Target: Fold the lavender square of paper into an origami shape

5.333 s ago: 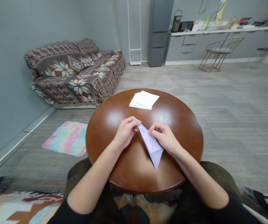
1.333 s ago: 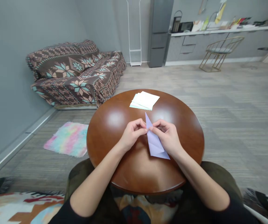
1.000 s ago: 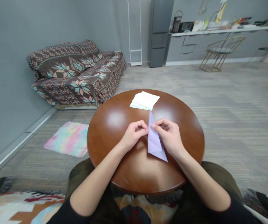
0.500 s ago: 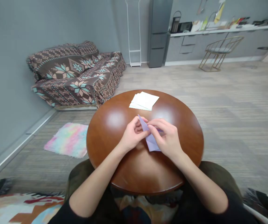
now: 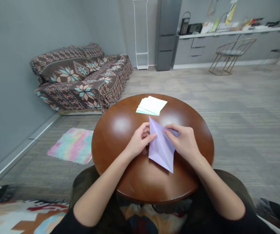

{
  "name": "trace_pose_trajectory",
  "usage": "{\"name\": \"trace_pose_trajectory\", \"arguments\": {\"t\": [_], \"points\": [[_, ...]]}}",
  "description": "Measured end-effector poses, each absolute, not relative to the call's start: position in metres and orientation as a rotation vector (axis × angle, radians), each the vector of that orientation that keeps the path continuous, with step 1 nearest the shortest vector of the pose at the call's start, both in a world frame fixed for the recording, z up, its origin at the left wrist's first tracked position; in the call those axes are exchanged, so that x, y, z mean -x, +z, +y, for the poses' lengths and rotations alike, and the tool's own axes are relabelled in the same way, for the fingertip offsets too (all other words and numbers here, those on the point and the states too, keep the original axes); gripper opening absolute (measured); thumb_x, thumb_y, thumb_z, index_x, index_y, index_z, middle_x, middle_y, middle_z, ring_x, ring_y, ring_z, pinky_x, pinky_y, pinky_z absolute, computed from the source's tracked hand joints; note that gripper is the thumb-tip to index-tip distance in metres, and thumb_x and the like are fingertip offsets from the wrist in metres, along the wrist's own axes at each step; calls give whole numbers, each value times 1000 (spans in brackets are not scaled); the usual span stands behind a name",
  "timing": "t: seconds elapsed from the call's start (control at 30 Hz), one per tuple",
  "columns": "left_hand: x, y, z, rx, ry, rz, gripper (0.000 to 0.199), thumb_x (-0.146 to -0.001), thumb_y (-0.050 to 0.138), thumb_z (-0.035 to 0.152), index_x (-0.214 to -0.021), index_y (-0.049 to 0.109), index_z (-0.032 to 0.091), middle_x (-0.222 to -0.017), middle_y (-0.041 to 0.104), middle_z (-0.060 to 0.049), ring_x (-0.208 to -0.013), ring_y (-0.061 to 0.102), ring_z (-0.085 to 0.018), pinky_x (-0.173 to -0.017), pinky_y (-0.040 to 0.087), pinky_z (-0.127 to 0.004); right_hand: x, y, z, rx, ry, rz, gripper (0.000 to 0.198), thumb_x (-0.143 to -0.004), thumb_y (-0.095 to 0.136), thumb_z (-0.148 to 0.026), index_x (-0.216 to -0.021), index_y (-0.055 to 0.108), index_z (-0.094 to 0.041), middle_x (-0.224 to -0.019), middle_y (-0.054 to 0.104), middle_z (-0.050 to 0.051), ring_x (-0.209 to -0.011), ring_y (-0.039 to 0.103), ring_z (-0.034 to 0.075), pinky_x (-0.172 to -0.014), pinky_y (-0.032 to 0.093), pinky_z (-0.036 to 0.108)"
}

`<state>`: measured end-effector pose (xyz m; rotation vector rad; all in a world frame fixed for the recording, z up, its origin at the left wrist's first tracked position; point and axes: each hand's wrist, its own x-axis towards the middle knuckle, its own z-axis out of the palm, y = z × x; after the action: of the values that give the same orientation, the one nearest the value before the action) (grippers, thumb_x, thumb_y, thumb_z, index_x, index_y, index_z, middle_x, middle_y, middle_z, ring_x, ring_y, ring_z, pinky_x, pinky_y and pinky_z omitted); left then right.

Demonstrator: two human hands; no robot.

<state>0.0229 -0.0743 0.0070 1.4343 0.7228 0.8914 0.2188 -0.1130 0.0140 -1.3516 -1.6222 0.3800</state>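
A creased sheet of purple paper (image 5: 161, 150) is held up over the round wooden table, tilted, with its corners pointing up and down. My left hand (image 5: 141, 138) pinches its left edge, thumb in front and fingers behind. Between thumb and fingers my right hand (image 5: 182, 139) grips the upper right edge, and it hides the paper's right corner. Fold lines run across the sheet, which is partly spread open.
The round brown table (image 5: 115, 156) stands right before me. On its far side lies a small stack of pale paper sheets (image 5: 152, 105). Beyond are a patterned covered sofa (image 5: 81, 81), a fluffy pastel rug (image 5: 73, 145) and a gold-framed chair (image 5: 231, 53).
The purple paper has spread from a narrow folded shape into a wider one. My right hand has moved right, away from my left hand, which keeps its pinch.
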Motion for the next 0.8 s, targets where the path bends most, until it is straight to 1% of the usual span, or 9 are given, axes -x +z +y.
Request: {"name": "trace_pose_trajectory", "arguments": {"t": [0.07,0.17,0.23,0.3,0.4,0.5,0.57,0.67,0.8], "points": [[-23,6,-75,-1485,861,744,64,-80,79,41,-132,51,19,-104,71,-8,-86,68,-20,-72,50,-27,-213,10,-115,1384,221,-1720,17,-93,59,-25,-92,76,-23,-91,80,6,-78,74,25,-73,51,35],[-23,4,-75,-1472,844,788,76,-77,83,38,-140,43,21,-107,71,-8,-91,71,-23,-76,52,-29,-208,5,-117,1402,84,-1830,21,-97,54,-25,-98,75,-22,-93,80,7,-78,74,25,-70,48,34],[-23,4,-73,-1431,830,825,74,-76,83,37,-138,45,20,-106,72,-9,-91,72,-24,-77,54,-31,-210,6,-118,1404,62,-1834,21,-97,54,-25,-99,75,-23,-95,80,7,-80,74,25,-71,48,34],[-22,4,-72,-1404,820,838,65,-77,82,39,-131,52,18,-105,73,-10,-91,72,-25,-77,55,-33,-214,8,-117,1389,85,-1802,19,-96,56,-25,-96,76,-24,-94,80,6,-80,74,25,-72,49,34],[-20,5,-72,-1399,837,828,51,-78,81,41,-118,62,16,-108,74,-11,-95,71,-27,-77,55,-32,-222,12,-115,1343,222,-1739,15,-93,61,-26,-91,76,-24,-90,80,4,-78,74,24,-72,50,34],[-17,6,-73,-1391,821,815,45,-77,82,41,-111,68,15,-108,74,-10,-93,70,-26,-76,53,-31,-229,12,-110,1308,459,-1579,9,-87,70,-30,-87,77,-24,-90,80,4,-81,73,24,-74,52,34],[-16,5,-74,-1353,796,800,44,-77,82,42,-108,71,14,-105,75,-10,-90,70,-25,-75,53,-30,-232,10,-107,1303,632,-1429,15,-81,76,-36,-85,76,-22,-87,79,5,-79,72,25,-70,53,33],[-15,4,-75,-1250,773,761,45,-75,84,43,-107,72,14,-103,76,-11,-86,71,-25,-74,53,-32,-235,9,-103,1277,849,-1240,29,-74,82,-45,-84,75,-19,-77,76,5,-67,68,22,-59,49,31],[-17,4,-74,-1114,829,729,48,-73,85,41,-110,70,14,-106,76,-13,-86,72,-25,-75,55,-33,-236,12,-102,1231,941,-1098,35,-67,86,-45,-85,73,-18,-75,74,4,-64,65,19,-58,50,30]]}}
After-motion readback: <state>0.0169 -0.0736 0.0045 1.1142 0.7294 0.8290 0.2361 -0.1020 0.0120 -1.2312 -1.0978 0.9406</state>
